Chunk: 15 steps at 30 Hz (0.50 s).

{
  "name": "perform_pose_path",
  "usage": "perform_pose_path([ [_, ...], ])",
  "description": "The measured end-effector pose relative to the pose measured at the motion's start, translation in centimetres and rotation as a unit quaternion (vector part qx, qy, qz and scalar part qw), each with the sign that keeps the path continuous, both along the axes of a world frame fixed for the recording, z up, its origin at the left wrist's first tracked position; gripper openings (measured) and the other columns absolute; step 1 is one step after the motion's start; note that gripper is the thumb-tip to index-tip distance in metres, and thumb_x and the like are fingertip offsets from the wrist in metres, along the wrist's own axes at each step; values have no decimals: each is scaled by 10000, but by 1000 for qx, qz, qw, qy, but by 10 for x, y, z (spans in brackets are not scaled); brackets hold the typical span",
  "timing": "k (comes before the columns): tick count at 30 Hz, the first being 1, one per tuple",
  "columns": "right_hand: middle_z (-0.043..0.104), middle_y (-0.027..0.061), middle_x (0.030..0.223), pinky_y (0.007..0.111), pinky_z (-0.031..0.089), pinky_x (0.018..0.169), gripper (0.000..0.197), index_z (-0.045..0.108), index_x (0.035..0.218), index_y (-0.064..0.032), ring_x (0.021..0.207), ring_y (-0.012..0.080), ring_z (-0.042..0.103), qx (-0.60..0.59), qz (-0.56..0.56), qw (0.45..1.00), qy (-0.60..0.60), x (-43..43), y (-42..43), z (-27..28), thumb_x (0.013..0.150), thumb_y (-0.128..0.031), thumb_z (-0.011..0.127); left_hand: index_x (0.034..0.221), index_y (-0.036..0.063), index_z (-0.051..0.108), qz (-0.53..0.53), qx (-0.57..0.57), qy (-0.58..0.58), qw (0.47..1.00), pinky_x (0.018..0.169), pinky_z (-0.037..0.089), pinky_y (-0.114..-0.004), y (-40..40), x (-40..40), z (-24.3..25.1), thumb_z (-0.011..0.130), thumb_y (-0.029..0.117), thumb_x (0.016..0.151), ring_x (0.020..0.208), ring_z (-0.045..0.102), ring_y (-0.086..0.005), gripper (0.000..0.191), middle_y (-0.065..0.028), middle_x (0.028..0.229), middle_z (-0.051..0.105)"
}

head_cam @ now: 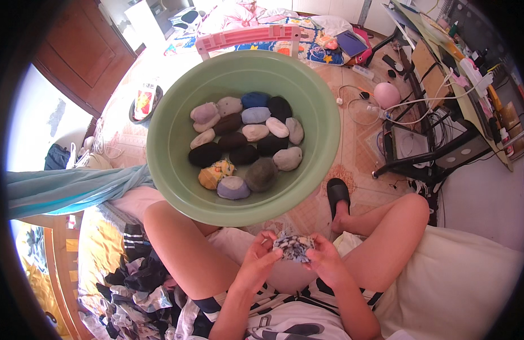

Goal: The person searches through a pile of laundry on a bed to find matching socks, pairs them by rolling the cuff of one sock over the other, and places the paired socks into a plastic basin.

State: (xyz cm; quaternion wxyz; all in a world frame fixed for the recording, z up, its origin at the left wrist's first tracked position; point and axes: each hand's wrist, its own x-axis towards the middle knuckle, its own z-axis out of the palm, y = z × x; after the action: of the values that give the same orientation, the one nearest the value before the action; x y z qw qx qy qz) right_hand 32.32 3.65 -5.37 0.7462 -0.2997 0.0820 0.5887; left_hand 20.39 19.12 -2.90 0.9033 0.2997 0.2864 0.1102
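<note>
Between my hands, above my lap, is a small bunched piece of patterned fabric (293, 247) in grey, black and cream, likely a sock. My left hand (264, 251) pinches its left side, and my right hand (323, 255) grips its right side. Just beyond my knees stands a large green plastic basin (172, 170). Rolled bundles that look like folded socks lie in rows on its bottom, among them a blue one (256, 100), a yellow patterned one (216, 174) and a dark grey one (261, 174).
A heap of loose clothing (138, 289) lies on the bed to my left. Behind the basin rises a pink plastic chair back (249, 38). At right stand a cluttered desk (453, 76) with hanging cables and a pink ball (387, 95). A black slipper (338, 193) is on my right foot.
</note>
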Motion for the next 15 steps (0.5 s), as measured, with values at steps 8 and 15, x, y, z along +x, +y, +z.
perform_pose_path([
  [8,596,35,883,247,475,657,320,549,1050,-37,807,120,597,-362,-37,773,-520,-20,22,17,781,39,706,1004,51,524,38,464,200,862,586,396,-214,-38,13,-4,717,-31,747,672,482,-62,333,-11,844,570],
  [15,630,53,924,269,486,668,293,586,1035,-27,812,128,610,-301,-93,795,-518,-7,12,-9,770,78,654,966,26,522,35,474,229,850,566,396,-235,-36,12,-15,678,-34,754,647,476,-67,270,-16,778,553],
])
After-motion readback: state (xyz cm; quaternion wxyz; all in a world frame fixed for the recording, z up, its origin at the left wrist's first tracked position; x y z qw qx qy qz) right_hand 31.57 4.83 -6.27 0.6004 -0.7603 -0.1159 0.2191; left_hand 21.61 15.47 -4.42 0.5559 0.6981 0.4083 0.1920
